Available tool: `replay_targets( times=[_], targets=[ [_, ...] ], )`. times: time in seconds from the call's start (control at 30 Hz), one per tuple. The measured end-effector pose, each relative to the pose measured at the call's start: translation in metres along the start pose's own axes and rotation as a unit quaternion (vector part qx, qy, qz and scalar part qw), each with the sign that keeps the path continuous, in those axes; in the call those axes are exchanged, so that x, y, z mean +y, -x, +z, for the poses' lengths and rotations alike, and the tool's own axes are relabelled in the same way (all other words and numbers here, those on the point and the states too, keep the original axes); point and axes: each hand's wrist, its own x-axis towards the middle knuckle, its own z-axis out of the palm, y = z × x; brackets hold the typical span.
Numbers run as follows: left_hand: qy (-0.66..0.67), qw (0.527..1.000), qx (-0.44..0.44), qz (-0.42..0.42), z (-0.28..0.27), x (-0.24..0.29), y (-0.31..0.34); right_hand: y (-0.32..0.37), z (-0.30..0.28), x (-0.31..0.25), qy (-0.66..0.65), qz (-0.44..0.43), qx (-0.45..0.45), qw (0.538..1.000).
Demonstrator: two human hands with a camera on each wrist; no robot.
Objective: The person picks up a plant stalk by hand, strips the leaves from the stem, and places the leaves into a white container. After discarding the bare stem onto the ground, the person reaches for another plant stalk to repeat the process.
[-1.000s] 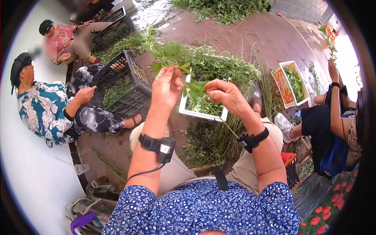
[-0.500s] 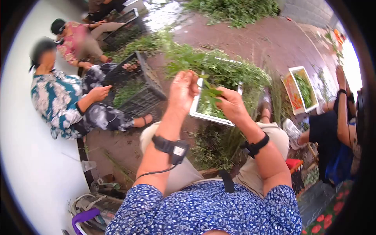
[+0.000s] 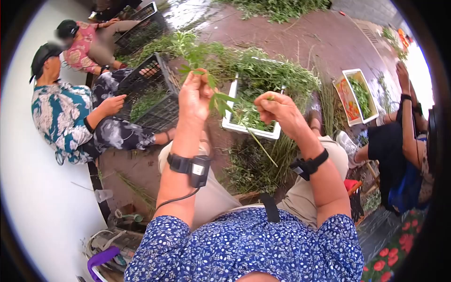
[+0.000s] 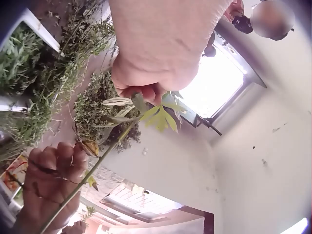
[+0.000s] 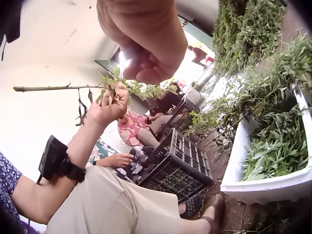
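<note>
In the head view my left hand [image 3: 196, 96] pinches a leafy green stem [image 3: 263, 148] near its leafy top. The stem's bare lower part slants down to the right, and green leaves [image 3: 221, 101] hang beside the fingers. Withered dark leaves [image 5: 82, 107] dangle from it in the right wrist view. My right hand [image 3: 279, 113] is to the right of the leaves, fingers curled, with a small bit of green leaf [image 3: 270, 97] showing at the fingertips. Between and beyond the hands stands a white bin [image 3: 253, 133] of picked leaves.
Cut plants [image 3: 282, 73] heap over the bin's far side; bare stalks [image 3: 329, 108] lie to its right. A black crate [image 3: 162, 110] stands left by a seated person [image 3: 70, 113]. A white box [image 3: 350, 120] with leaves is near another person at right. More greenery [image 3: 277, 9] lies far back.
Half a second ago my right hand gripped leaves close to the left hand. Now the hands are farther apart, the left still holding the stem, whose lower end shows between them.
</note>
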Motion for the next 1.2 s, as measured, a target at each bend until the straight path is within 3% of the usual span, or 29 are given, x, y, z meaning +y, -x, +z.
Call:
replay_targets(
  times=[0.33,0.43,0.6,0.77,0.9,0.97,1.03,1.2],
  targets=[
    [0.01,0.999,-0.026,-0.026,0.011,-0.007,-0.001,-0.008,0.02,0.01,-0.028,0.006,-0.117,0.993],
    [-0.005,1.0,-0.024,-0.019,0.009,-0.004,-0.004,-0.012,0.018,0.015,0.025,-0.019,-0.149,0.988],
    [0.004,1.0,-0.007,0.02,-0.001,0.012,-0.009,-0.008,0.009,0.01,0.053,-0.016,-0.134,0.989],
    [0.013,1.0,-0.004,0.01,0.001,0.009,-0.009,-0.005,0.016,0.009,-0.046,0.039,-0.084,0.995],
    [0.024,1.0,-0.013,0.001,0.003,0.008,-0.009,-0.003,0.029,0.007,-0.019,-0.005,-0.153,0.988],
    [0.028,1.0,-0.013,0.002,0.002,0.009,-0.01,-0.001,0.035,0.006,-0.03,0.0,-0.146,0.989],
    [0.033,0.999,-0.011,0.001,0.0,0.011,-0.011,-0.002,0.033,0.01,-0.017,0.017,-0.195,0.98],
    [-0.001,0.999,0.0,0.036,-0.005,0.013,-0.011,0.002,0.032,0.011,0.002,0.019,-0.185,0.982]
  ],
)
